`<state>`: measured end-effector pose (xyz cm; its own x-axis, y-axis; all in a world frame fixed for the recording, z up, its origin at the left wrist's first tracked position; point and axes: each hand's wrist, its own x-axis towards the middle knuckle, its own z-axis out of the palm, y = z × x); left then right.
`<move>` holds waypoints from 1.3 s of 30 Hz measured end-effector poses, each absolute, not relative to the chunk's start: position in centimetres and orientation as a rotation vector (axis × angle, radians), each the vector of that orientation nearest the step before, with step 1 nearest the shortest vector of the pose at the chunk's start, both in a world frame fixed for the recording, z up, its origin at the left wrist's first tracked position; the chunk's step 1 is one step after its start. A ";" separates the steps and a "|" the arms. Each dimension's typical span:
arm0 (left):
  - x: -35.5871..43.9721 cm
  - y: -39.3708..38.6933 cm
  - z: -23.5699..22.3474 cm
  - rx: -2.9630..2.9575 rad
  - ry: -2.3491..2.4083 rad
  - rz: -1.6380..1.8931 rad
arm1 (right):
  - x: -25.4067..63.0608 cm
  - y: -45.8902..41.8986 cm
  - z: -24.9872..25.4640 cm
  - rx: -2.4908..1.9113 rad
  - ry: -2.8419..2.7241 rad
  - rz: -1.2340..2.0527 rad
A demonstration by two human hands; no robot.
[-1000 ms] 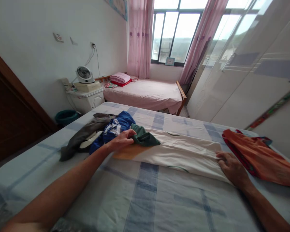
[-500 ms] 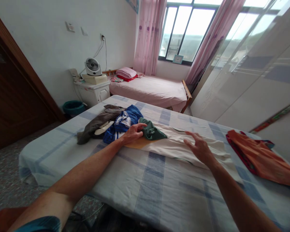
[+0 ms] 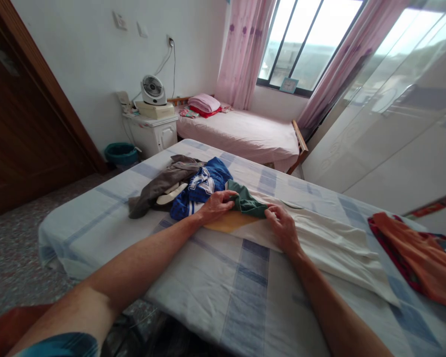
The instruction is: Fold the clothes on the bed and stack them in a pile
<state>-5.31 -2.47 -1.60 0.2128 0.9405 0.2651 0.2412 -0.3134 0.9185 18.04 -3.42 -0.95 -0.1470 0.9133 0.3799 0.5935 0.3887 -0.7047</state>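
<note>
A long cream garment [image 3: 330, 238] with a yellow patch and a green part [image 3: 247, 201] lies lengthwise on the bed in front of me. My left hand [image 3: 218, 204] pinches the green part at its left end. At the other end of that green cloth, my right hand [image 3: 281, 223] has its fingers closed on the edge. Just beyond my left hand a blue jersey [image 3: 202, 183] with white lettering is bunched up. Against it rests a crumpled dark brown garment [image 3: 159, 183].
The clothes lie on a bed with a checked blue and white sheet [image 3: 204, 287]. Orange and red clothing [image 3: 419, 248] is at the right. Farther back are a pink bed [image 3: 245, 126], a fan [image 3: 153, 90] on a nightstand, a teal bin [image 3: 122, 154] and glossy wardrobe doors [image 3: 386, 139].
My right hand has moved left from above the cream cloth and closed on the green part, which is now stretched out between my hands. The view has shifted slightly.
</note>
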 end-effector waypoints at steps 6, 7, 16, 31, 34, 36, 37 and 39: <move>-5.1 -2.2 -1.4 1.663 1.365 1.230 | 18.6 -3.5 -0.6 -1.458 -1.657 0.561; -5.1 -2.2 -1.4 1.667 1.378 1.252 | 18.6 -3.5 -0.6 -1.451 -1.640 0.556; -5.0 -3.0 -0.9 1.931 1.805 1.066 | 18.5 -3.5 -1.5 -1.593 -1.847 0.047; -5.7 3.9 1.8 2.040 2.063 0.739 | 18.4 -3.6 -1.9 -1.308 -2.239 0.127; -5.4 4.5 0.8 2.046 2.055 0.760 | 18.5 -3.7 -1.9 -1.319 -2.243 0.129; -5.2 4.5 0.4 2.056 2.055 0.775 | 18.5 -3.7 -2.0 -1.316 -2.244 0.134; -5.2 4.4 0.2 2.056 2.061 0.781 | 18.5 -3.6 -2.0 -1.312 -2.245 0.138; -5.2 4.4 0.1 2.048 2.082 0.790 | 18.6 -3.5 -2.1 -1.308 -2.246 0.144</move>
<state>-5.21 4.42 0.07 -0.0800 0.9589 0.2724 0.8983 -0.0491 0.4367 18.61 -3.54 -2.13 -0.3888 0.8342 0.3910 0.7775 0.5248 -0.3465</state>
